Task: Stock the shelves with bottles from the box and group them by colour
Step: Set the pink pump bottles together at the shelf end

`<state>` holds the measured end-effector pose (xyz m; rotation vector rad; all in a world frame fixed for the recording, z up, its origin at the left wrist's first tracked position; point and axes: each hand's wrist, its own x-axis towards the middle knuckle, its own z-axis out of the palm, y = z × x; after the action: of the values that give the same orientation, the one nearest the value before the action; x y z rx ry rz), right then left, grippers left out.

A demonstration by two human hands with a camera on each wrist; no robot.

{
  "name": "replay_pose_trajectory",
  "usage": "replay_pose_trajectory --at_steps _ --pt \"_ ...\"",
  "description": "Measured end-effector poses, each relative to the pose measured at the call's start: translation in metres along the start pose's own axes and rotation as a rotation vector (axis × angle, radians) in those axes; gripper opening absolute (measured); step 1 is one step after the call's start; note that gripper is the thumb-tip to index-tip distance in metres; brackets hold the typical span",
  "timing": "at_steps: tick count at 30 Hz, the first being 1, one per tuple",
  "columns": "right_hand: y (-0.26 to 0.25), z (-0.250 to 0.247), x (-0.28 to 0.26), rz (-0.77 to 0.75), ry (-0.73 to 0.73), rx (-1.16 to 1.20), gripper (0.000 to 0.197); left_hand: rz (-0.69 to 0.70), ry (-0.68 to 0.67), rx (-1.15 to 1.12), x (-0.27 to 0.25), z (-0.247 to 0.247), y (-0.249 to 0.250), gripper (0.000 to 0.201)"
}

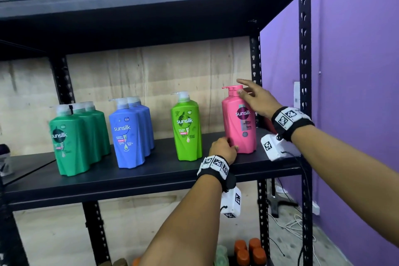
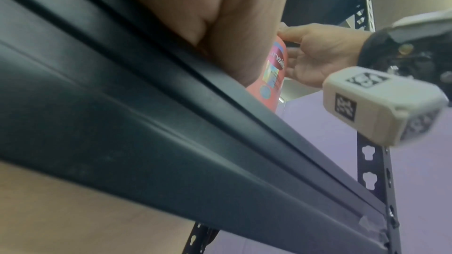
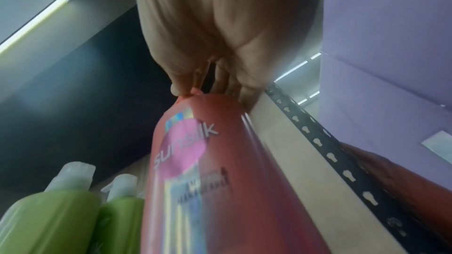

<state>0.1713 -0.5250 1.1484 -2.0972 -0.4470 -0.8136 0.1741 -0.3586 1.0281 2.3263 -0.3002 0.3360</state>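
A pink pump bottle (image 1: 239,127) stands upright at the right end of the black shelf (image 1: 151,175). My left hand (image 1: 224,148) grips its lower left side, thumb on the front. My right hand (image 1: 254,99) is by the pump top with fingers stretched out and the thumb touching the neck; the right wrist view shows the thumb (image 3: 176,90) against the pink bottle (image 3: 220,181). To the left stand light green bottles (image 1: 187,129), three blue bottles (image 1: 129,134) and three dark green bottles (image 1: 73,142), each colour in its own row.
A black upright post (image 1: 304,93) and a purple wall (image 1: 356,71) close off the right side. Another shelf board (image 1: 151,6) hangs overhead. Orange-capped bottles (image 1: 248,250) sit on a lower level, and cables (image 1: 295,227) lie on the floor.
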Motion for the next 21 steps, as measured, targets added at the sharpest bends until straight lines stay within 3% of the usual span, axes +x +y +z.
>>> replay_pose_trajectory --at_steps 4,9,21 --pt "0.024 0.019 -0.037 0.205 0.039 0.186 0.074 0.018 0.022 0.008 0.001 0.003 -0.001 0.039" --pt "0.037 0.043 -0.063 0.226 -0.019 0.382 0.069 0.033 0.055 0.049 0.002 0.005 -0.002 0.037" --pt "0.050 0.047 -0.065 0.232 0.047 0.270 0.075 0.029 0.051 -0.024 -0.016 -0.006 0.009 0.039"
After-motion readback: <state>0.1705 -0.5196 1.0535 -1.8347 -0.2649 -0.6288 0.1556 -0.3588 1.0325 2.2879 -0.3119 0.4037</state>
